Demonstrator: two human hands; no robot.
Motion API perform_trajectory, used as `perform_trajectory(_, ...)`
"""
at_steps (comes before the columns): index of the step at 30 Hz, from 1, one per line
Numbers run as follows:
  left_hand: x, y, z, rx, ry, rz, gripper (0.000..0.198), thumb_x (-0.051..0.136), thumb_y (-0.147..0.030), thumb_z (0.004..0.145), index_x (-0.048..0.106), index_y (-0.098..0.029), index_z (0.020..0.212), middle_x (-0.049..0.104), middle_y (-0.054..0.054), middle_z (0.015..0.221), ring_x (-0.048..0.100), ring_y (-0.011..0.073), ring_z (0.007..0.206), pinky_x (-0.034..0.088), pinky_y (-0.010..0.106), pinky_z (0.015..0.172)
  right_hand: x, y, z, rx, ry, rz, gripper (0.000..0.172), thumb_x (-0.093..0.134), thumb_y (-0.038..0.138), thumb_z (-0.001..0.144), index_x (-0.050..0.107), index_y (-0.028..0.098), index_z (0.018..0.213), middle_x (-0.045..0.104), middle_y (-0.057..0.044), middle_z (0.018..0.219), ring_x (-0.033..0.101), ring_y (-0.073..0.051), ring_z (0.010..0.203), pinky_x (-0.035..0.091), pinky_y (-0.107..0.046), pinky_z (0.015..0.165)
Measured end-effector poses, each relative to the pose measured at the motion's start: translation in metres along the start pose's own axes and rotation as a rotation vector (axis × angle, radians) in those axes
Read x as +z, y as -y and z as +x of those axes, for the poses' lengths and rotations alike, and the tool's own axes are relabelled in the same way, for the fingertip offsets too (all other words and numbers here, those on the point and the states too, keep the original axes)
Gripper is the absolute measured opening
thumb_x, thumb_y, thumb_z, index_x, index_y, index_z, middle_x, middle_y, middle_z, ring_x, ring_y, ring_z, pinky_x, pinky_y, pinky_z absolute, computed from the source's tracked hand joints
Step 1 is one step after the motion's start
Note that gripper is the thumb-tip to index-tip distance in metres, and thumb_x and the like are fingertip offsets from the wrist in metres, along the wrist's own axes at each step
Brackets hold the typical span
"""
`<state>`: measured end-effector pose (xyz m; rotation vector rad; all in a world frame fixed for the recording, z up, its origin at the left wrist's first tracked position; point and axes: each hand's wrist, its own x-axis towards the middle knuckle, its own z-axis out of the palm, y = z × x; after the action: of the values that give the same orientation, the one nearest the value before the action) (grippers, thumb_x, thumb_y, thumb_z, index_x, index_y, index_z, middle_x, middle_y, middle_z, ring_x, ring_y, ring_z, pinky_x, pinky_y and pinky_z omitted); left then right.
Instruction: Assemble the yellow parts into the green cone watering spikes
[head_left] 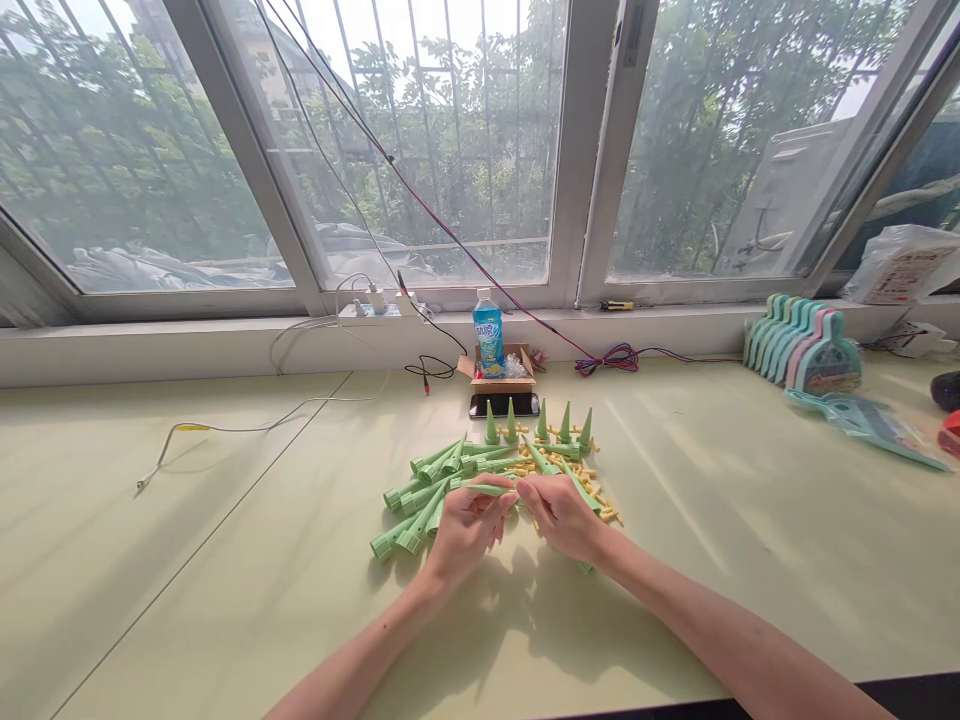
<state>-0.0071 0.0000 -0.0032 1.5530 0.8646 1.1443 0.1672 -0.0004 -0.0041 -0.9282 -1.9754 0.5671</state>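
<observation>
My left hand is closed around a green plastic cone spike, which lies nearly level with its tip to the left. At the spike's right end my right hand pinches its fingers together, touching or almost touching the left fingertips. What the right fingers hold is hidden, though a hint of yellow shows between the hands. Several loose green cone spikes are heaped to the left. Small yellow plastic valve pieces lie scattered behind and beside my right hand. Beyond them, several green spikes stand upright with yellow pieces at their bases.
A black phone lies before a small cardboard box and a blue drink bottle. Cables run along the sill. At right stand pastel dustpan-like plastic pieces; a bent metal tube lies on the table at left.
</observation>
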Motion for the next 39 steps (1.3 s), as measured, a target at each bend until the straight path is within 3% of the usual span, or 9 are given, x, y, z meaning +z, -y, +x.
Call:
perform_trajectory(6, 0.0, -0.0002, 0.001, 0.025, 0.002, 0.014, 0.025, 0.067, -0.041, 0.087, 0.067, -0.016, 0.082, 0.049, -0.004, 0.049, 0.048, 0.0099, 0.041, 0.037, 0.022, 0.04, -0.0005, 0.0018, -0.0001, -0.009, 0.003, 0.013, 0.054, 0.023, 0.042, 0.106, 0.059, 0.017, 0.073, 0.049, 0.002, 0.057, 0.042, -0.01, 0.05, 0.035, -0.023, 0.053)
perform_trajectory(11, 0.0006, -0.0052, 0.0019, 0.018, 0.022, 0.019, 0.023, 0.068, -0.038, 0.087, 0.065, -0.016, 0.094, 0.051, -0.005, 0.052, 0.047, 0.0091, 0.042, 0.039, 0.022, 0.043, 0.0002, 0.0012, 0.0002, -0.028, -0.034, -0.017, 0.055, 0.025, 0.043, 0.106, 0.053, 0.018, 0.066, 0.043, 0.004, 0.054, 0.038, -0.009, 0.049, 0.032, -0.023, 0.052)
perform_trajectory(27, 0.0022, -0.0088, 0.0021, -0.004, 0.061, -0.01, 0.032, 0.065, -0.039, 0.088, 0.059, -0.018, 0.111, 0.061, 0.002, 0.081, 0.052, 0.0083, 0.048, 0.042, 0.022, 0.043, 0.0011, 0.0, 0.0009, 0.001, -0.07, -0.042, 0.05, 0.025, 0.044, 0.105, 0.041, 0.02, 0.064, 0.04, 0.004, 0.057, 0.036, -0.011, 0.051, 0.03, -0.025, 0.052)
perform_trajectory(39, 0.0022, -0.0065, 0.0017, -0.018, 0.042, 0.005, 0.031, 0.066, -0.042, 0.087, 0.06, -0.017, 0.105, 0.061, 0.003, 0.082, 0.052, 0.009, 0.05, 0.043, 0.022, 0.042, 0.0014, -0.0005, 0.0009, 0.002, -0.101, -0.068, 0.05, 0.026, 0.044, 0.105, 0.038, 0.02, 0.063, 0.04, 0.004, 0.056, 0.034, -0.01, 0.049, 0.029, -0.024, 0.05)
